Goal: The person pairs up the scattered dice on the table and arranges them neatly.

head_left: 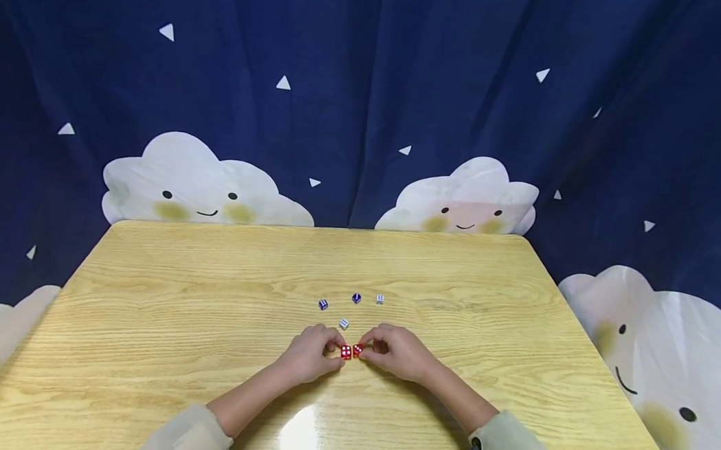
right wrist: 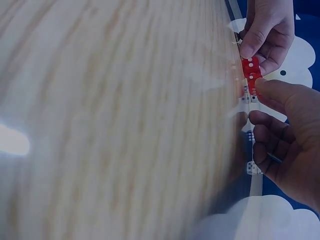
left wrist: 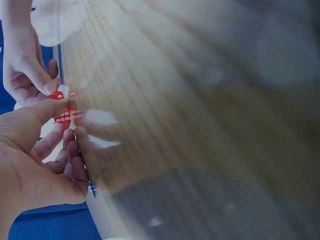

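Note:
Two red dice with white pips stand side by side on the wooden table, a small gap between them in the head view. My left hand (head_left: 313, 353) pinches the left red die (head_left: 346, 352) between thumb and forefinger. The right red die (head_left: 357, 350), slightly turned, is pinched by my right hand (head_left: 399, 353). In the right wrist view the thumb of the right hand (right wrist: 295, 135) covers part of its red die (right wrist: 254, 82). Just beyond the red pair lies a white die (head_left: 344, 324).
Farther back on the wooden table (head_left: 208, 278) are two blue dice, the left one (head_left: 322, 304) and the middle one (head_left: 357, 298), plus another white die (head_left: 380, 299). A dark blue curtain (head_left: 346, 59) with clouds hangs behind the table.

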`<move>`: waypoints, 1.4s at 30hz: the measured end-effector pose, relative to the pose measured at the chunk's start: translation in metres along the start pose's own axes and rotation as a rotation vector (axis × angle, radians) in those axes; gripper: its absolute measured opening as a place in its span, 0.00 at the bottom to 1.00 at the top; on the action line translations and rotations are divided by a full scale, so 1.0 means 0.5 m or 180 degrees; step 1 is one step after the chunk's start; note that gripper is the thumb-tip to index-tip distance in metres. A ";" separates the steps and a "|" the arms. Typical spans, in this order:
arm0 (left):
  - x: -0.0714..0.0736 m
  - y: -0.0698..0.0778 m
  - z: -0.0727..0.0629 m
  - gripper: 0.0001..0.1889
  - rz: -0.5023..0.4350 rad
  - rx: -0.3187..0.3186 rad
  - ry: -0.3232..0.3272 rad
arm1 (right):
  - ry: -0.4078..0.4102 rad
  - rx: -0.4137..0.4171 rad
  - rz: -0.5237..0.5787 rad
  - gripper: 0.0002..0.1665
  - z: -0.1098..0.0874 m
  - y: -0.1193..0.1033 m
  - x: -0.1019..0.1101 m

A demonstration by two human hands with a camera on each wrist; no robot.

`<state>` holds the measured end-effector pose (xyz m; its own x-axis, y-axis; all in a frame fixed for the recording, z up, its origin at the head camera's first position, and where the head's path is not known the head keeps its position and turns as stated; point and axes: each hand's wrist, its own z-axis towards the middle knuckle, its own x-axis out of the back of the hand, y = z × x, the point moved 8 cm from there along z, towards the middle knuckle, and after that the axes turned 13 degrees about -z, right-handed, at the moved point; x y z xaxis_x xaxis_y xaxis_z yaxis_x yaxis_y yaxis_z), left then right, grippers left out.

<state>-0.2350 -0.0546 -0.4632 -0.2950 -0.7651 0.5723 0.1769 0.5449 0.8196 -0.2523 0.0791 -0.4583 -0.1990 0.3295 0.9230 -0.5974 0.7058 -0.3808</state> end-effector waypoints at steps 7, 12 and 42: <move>-0.001 -0.003 0.001 0.10 -0.0008 -0.0019 -0.0009 | 0.0001 0.0037 0.0013 0.10 0.002 -0.002 -0.003; 0.000 -0.002 0.000 0.10 -0.0011 -0.0025 -0.0006 | 0.0039 0.0051 0.0058 0.10 0.003 -0.002 -0.005; 0.025 -0.019 0.006 0.13 -0.0554 -0.0038 -0.0020 | 0.0025 0.0009 -0.0002 0.12 0.002 -0.003 -0.008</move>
<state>-0.2431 -0.0684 -0.4637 -0.3280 -0.8453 0.4217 0.1338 0.4003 0.9066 -0.2516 0.0760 -0.4615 -0.1924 0.3340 0.9227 -0.5998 0.7042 -0.3799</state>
